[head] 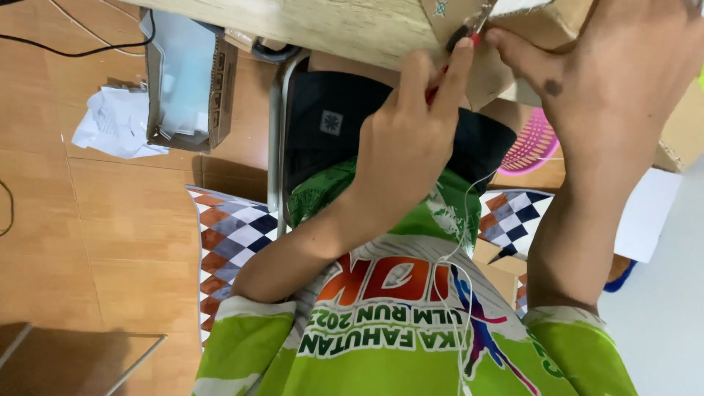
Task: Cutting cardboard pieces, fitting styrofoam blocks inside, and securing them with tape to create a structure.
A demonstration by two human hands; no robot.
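Observation:
My left hand [411, 139] reaches up to the edge of a light wooden tabletop [330, 26] and is closed on a small tool with a red and black handle [460, 38]. The tool's tip meets a piece of brown cardboard [447, 15] at the table edge. My right hand [616, 81] rests on a cardboard box [686, 125] at the upper right, its thumb pressing beside the tool's tip. How much of the box the hand grips is hidden.
An open cardboard box [187, 81] with white plastic inside sits on the wooden floor beside crumpled white paper [110, 125]. Below the hands are a black chair seat with a metal frame [323, 125], a pink basket [532, 143] and a checkered mat [235, 235]. A thin white wire [458, 242] hangs over my green shirt.

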